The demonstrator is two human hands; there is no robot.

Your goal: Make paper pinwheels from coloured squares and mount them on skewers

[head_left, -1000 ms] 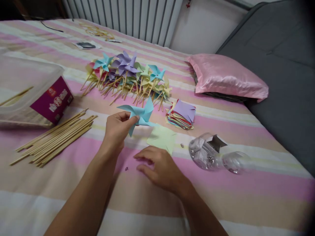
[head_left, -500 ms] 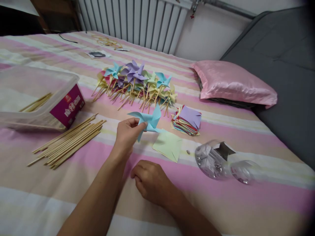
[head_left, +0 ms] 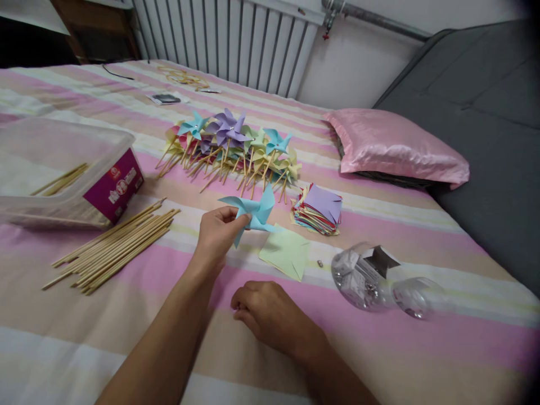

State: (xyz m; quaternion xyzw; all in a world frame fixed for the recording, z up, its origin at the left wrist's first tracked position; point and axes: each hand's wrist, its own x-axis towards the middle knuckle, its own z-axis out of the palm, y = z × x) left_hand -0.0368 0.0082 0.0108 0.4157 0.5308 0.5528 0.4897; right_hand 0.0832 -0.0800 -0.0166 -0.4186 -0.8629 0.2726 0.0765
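My left hand point(head_left: 217, 233) pinches a folded light-blue paper pinwheel point(head_left: 252, 211) by its centre and holds it a little above the striped bedsheet. My right hand point(head_left: 268, 315) rests on the sheet nearer to me, fingers curled down over a small spot; whether it grips a small pin there I cannot tell. A cut light-green paper square point(head_left: 286, 251) lies flat just right of the blue pinwheel. One small metal pin point(head_left: 319, 262) lies beside it.
Finished pinwheels on sticks point(head_left: 232, 143) are piled farther back. A stack of coloured paper squares point(head_left: 318, 209) sits to the right, a bundle of wooden sticks point(head_left: 116, 244) to the left, a clear plastic box point(head_left: 63, 169) beyond them. A clear bottle point(head_left: 379, 278) lies on its side. A pink pillow point(head_left: 396, 147) is far right.
My right hand drew back toward me and curled its fingers onto the sheet where a small pin lay. The left hand kept holding the blue pinwheel. The view tilted up slightly.
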